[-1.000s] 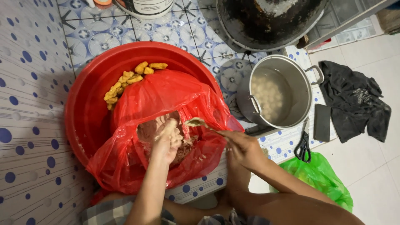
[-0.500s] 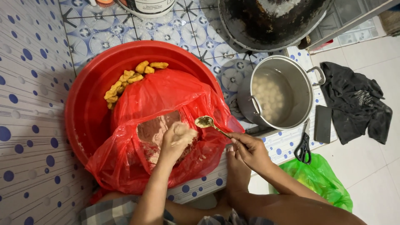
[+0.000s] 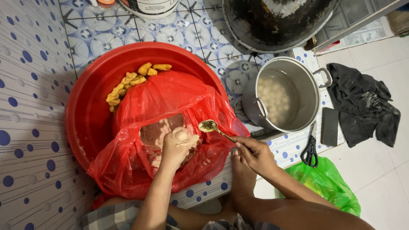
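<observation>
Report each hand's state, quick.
Left hand: closed around a lump of paste over the red bag.
Right hand: closed on a spoon, bowl raised.

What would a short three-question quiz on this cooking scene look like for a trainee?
1. True or false: the right hand holds a spoon.
2. What sits squeezed up out of the left hand? A) a ball of pale paste B) a knife C) a lid
3. Fill in: the scissors lie on the floor beside the metal ___.

Key: 1 true; 2 A; 3 pot.
</observation>
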